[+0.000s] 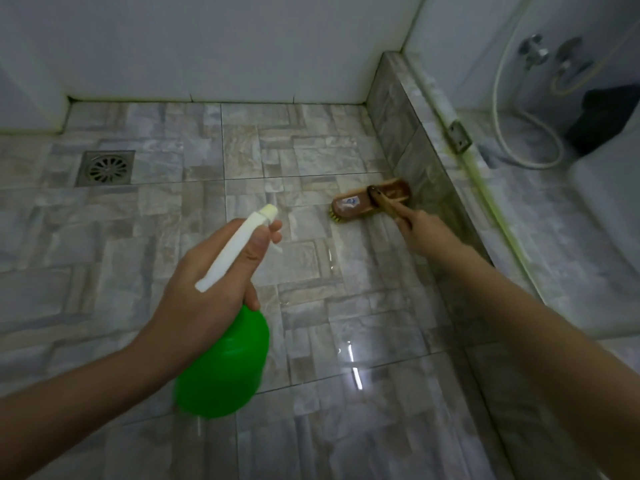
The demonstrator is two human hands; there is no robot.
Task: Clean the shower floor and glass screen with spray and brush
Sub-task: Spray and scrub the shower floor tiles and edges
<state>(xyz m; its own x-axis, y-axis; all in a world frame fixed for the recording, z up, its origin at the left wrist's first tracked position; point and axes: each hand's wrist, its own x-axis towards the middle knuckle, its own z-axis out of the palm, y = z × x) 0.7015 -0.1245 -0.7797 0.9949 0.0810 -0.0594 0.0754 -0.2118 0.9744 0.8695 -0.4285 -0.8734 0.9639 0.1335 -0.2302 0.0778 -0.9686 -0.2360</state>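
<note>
One brush lies crosswise beside the curb.

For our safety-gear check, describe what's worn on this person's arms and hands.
The left forearm and right forearm are bare, no sleeves in view. The left hand and right hand wear no gloves; no watch, bracelet or ring is visible.

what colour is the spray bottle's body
Bright green, with a white trigger head; the head view shows the spray bottle.
</note>
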